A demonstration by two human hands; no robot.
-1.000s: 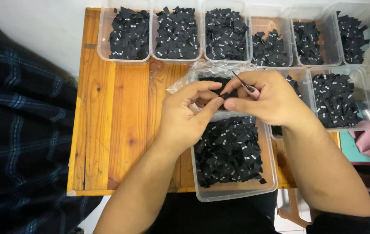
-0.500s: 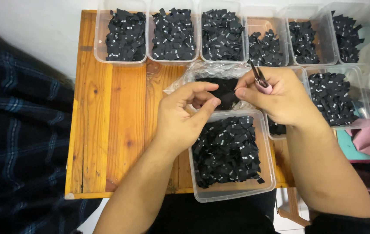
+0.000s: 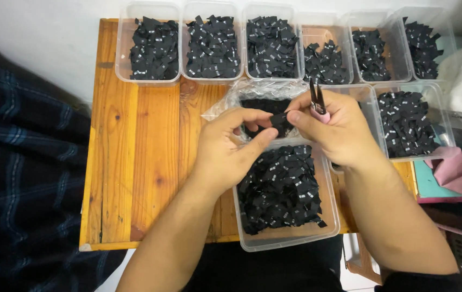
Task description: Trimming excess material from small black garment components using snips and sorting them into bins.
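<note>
My left hand (image 3: 231, 143) and my right hand (image 3: 336, 132) meet above a clear plastic tub (image 3: 290, 240) full of small black fabric labels. Between the fingertips of both hands sits one black label (image 3: 281, 123). My right hand also grips small pink-handled snips (image 3: 316, 103), their blades pointing up and away from me. Behind the hands lies a crumpled clear plastic bag (image 3: 252, 93) with more black labels in it.
Several clear tubs of black labels (image 3: 155, 48) line the far edge of the wooden table (image 3: 133, 157); another tub (image 3: 409, 121) stands at the right. Pink cloth (image 3: 455, 167) lies at the right edge. Dark plaid fabric (image 3: 20, 173) fills the left.
The snips in my right hand have swung from pointing left to pointing upright. Both hands have closed together on one label and stayed over the near tub.
</note>
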